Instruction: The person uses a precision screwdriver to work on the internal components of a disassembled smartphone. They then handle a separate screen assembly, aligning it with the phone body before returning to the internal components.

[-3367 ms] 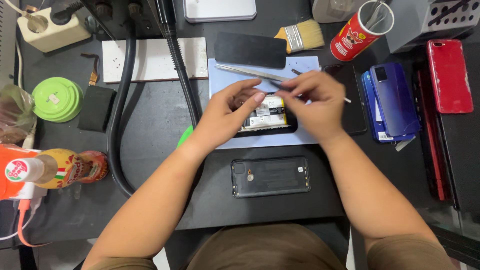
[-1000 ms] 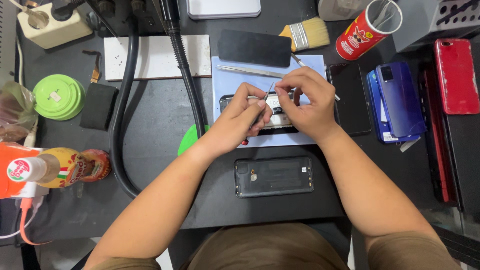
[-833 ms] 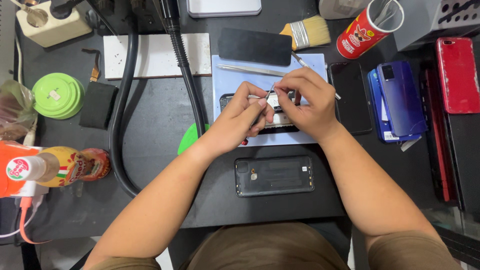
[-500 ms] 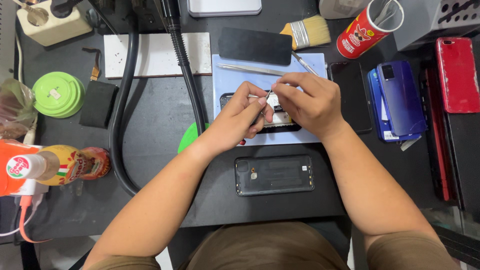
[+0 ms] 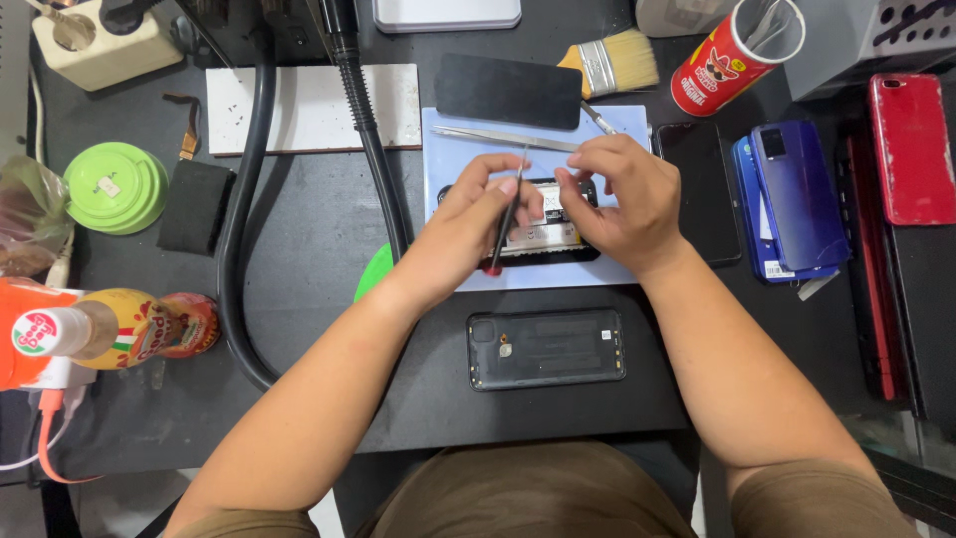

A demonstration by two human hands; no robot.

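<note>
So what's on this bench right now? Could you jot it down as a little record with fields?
Left hand: holds a thin tool with a red tip
Right hand: steadies the opened phone
Work surface: pale blue mat
Nearest the person: dark back cover
On mat: tweezers
Behind mat: paintbrush, red tube can
Right side: blue phones, red phone

Opened phone (image 5: pixel 543 234) mostly under both hands.

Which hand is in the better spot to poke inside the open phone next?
Probably the left hand: it already holds the thin tool over the open phone. The right hand rests on the phone's right end, seemingly steadying it.
</note>
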